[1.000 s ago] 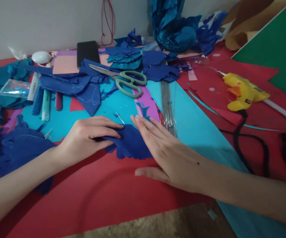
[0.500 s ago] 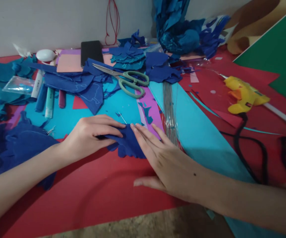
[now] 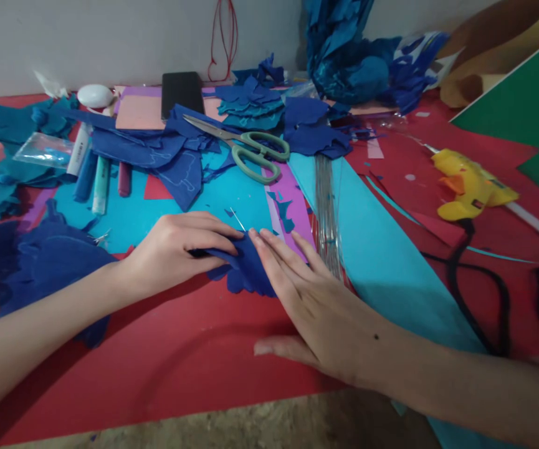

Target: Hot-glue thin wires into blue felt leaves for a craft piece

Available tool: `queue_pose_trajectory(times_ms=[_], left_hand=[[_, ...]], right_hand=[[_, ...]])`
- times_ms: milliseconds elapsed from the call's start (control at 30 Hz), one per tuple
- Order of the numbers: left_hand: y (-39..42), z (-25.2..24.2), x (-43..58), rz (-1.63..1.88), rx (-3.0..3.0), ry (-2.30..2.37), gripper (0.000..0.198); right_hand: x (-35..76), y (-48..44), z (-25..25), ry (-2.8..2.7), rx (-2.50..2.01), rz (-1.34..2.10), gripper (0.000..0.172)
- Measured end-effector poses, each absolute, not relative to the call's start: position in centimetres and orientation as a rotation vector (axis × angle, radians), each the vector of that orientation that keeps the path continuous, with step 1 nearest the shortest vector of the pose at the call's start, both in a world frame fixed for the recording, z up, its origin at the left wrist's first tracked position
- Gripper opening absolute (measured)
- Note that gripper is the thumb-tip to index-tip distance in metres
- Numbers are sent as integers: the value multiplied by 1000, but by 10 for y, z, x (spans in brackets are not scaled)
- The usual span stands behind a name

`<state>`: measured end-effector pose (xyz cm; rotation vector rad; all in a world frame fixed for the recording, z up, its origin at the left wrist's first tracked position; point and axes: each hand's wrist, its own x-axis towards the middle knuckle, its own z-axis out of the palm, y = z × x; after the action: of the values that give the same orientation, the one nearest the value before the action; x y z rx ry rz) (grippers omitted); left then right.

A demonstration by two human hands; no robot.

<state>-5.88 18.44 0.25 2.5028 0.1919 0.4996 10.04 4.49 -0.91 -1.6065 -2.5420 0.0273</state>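
Observation:
Between my hands, near the front of the red-covered table, lies a dark blue fabric or paper piece (image 3: 245,268) with a scalloped lower edge. My left hand (image 3: 194,246) pinches its left side, thumb beneath and fingers above. Flat on its right part rests my right hand (image 3: 301,293), fingers stretched out and thumb apart. A thin silvery wire end (image 3: 237,218) sticks out past the far edge of the blue piece, close to both hands' fingertips. Beyond them lie scissors with green handles (image 3: 262,156), blades pointing left.
A yellow glue gun (image 3: 472,184) with a black cord lies at the right. A bundle of thin wires (image 3: 328,212) runs along a light blue sheet (image 3: 391,262). Markers (image 3: 101,187), blue cut pieces (image 3: 58,262) and a black flat device (image 3: 182,96) lie left and behind.
The view has shifted slightly, so the table's things appear a little further right. Both hands keep nearly the same position on the blue piece.

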Motion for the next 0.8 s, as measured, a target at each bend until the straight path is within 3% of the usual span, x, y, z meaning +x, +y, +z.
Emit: queue_pose_trajectory(times_ms=[400,667,800], left_hand=[[184,1,-59,488,2466,185,11],[182,9,-60,459,2516,273,14],[184,21,-55,450,2569,279,12]], right_hand=[[100,42,-4,-2464,-1522,128,75],[118,52,23,-1872,-1647,164,24],[128,61,29,-1751,-1746,196,12]])
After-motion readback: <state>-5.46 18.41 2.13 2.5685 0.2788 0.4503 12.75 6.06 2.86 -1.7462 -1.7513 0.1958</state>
